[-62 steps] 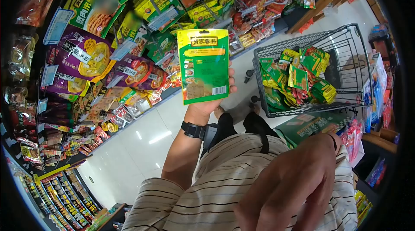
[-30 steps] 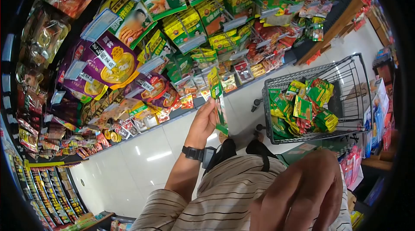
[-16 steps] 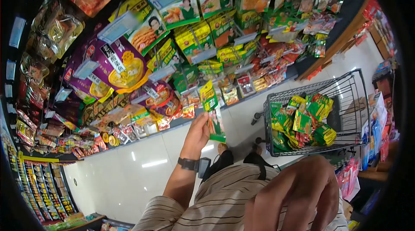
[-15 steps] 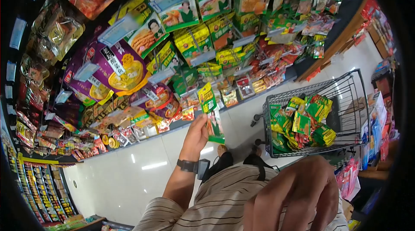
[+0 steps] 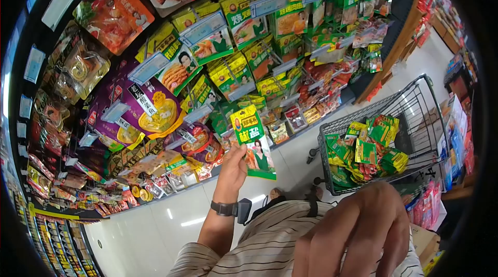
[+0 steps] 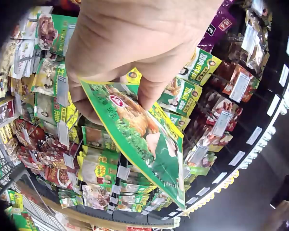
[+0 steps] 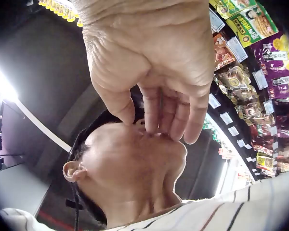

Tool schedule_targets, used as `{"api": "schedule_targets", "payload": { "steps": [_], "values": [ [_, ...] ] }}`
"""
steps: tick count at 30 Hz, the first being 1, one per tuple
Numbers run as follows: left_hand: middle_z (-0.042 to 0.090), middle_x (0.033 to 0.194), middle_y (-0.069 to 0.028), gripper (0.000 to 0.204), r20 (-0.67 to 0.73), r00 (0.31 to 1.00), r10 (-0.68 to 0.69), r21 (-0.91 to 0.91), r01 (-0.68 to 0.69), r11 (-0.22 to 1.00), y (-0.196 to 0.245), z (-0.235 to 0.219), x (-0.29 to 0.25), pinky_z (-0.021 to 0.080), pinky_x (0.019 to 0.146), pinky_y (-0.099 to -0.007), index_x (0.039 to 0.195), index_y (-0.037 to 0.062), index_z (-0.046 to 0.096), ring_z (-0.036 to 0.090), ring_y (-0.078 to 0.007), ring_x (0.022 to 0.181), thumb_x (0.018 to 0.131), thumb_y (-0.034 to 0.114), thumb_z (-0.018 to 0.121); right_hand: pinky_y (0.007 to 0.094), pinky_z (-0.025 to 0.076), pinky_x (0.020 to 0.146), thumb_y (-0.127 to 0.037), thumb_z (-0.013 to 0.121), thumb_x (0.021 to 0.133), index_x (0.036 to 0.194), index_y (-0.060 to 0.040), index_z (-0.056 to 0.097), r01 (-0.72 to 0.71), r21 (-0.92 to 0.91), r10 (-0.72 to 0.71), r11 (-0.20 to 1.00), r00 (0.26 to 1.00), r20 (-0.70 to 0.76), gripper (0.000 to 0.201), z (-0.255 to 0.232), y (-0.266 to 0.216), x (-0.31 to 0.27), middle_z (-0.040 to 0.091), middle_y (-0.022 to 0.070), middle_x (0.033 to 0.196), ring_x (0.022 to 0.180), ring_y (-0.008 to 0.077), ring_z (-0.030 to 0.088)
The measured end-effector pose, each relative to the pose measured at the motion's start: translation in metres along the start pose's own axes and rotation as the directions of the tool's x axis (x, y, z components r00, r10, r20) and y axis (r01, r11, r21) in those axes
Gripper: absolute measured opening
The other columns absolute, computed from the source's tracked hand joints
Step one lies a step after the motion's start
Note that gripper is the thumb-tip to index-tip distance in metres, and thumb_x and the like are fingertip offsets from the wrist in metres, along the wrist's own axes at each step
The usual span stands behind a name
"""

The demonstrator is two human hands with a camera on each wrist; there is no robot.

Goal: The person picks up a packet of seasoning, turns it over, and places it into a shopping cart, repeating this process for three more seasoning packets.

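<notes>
In the head view my left hand (image 5: 232,171) holds a flat green and yellow seasoning packet (image 5: 251,133) by its side edge, thumb on the front. The front, with large characters and a person in green printed on it, faces the head camera. From the left wrist, the packet (image 6: 147,127) shows a food picture and a green border, pinched between thumb and fingers. My right hand (image 5: 358,230) is raised close to the head camera, its fingers loosely bent and holding nothing. In the right wrist view those fingers (image 7: 151,113) hang in front of the person's face.
Hanging seasoning packets (image 5: 231,75) and purple pouches (image 5: 150,106) fill the shelf ahead, with price tags (image 5: 207,28) sticking out. A wire shopping cart (image 5: 381,177) stands at the right, a heap of green and yellow packets (image 5: 365,151) inside. Pale tiled floor (image 5: 155,230) lies below.
My left hand has turned the packet from its back, through edge-on, to its front, still gripping it. The head view has shifted over the shelf. My right hand stays raised.
</notes>
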State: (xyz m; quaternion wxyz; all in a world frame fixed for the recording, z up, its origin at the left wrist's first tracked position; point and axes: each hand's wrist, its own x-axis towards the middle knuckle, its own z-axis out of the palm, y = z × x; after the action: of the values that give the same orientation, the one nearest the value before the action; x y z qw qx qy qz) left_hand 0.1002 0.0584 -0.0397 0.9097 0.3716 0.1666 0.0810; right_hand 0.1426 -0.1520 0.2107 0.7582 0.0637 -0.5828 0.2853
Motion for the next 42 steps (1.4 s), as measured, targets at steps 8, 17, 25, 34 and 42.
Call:
{"api": "schedule_targets", "payload": {
  "steps": [8,17,25,34,42],
  "values": [
    [0.065,0.122,-0.0083,0.032,0.068,0.998,0.012,0.079,-0.018,0.997,0.036,0.04,-0.002,0.052,0.094,-0.0343,0.129,0.0029,0.055,0.064,-0.0172,0.108,0.099,0.012,0.059,0.0398,0.053,0.075,-0.019,0.071,0.092,0.102,0.0091,0.07,-0.429,-0.052,0.432,0.902,0.889,0.151,0.03,-0.004,-0.04,0.018,0.065,0.022,0.102,0.088,0.0308,0.065],
    [0.066,0.119,-0.0063,0.035,0.074,0.997,0.011,0.066,-0.015,0.998,0.04,0.039,-0.003,0.051,0.091,-0.0292,0.128,0.004,0.056,0.063,-0.0121,0.106,0.096,0.015,0.065,0.0564,0.052,0.087,-0.017,0.058,0.097,0.108,0.0148,0.063,-0.522,-0.071,0.521,0.85,0.853,-0.037,0.034,-0.019,-0.023,0.003,0.06,0.0316,0.108,0.098,0.0437,0.063],
    [0.067,0.119,-0.0088,0.033,0.09,0.995,0.047,0.055,-0.053,0.997,0.049,0.015,-0.007,0.055,0.088,-0.0299,0.127,0.0022,0.054,0.067,-0.0151,0.103,0.097,0.013,0.063,0.0396,0.051,0.08,-0.031,0.06,0.093,0.097,0.006,0.065,-0.722,-0.178,0.579,0.669,0.656,-0.484,0.038,-0.031,-0.003,-0.008,0.066,0.0247,0.095,0.088,0.0312,0.064],
    [0.068,0.111,-0.0032,0.032,0.012,0.998,0.069,0.085,-0.07,0.994,0.067,0.003,-0.021,0.053,0.083,-0.0264,0.125,0.0034,0.058,0.064,-0.0091,0.096,0.096,0.016,0.065,0.033,0.054,0.072,-0.025,0.059,0.099,0.102,0.0007,0.058,-0.866,-0.178,0.384,0.468,0.381,-0.841,0.026,-0.082,0.011,-0.044,0.066,0.0115,0.09,0.076,0.0199,0.066],
    [0.066,0.109,-0.0019,0.031,0.016,0.989,0.147,0.158,-0.147,0.976,0.074,-0.001,-0.022,0.05,0.08,-0.0226,0.126,0.0037,0.057,0.06,-0.0052,0.091,0.097,0.013,0.063,0.0278,0.053,0.064,-0.019,0.062,0.097,0.12,-0.0027,0.055,-0.974,-0.145,0.368,0.175,0.201,-0.908,0.029,-0.103,0.024,-0.072,0.065,0.0076,0.096,0.073,0.0134,0.064]
  ]
}}
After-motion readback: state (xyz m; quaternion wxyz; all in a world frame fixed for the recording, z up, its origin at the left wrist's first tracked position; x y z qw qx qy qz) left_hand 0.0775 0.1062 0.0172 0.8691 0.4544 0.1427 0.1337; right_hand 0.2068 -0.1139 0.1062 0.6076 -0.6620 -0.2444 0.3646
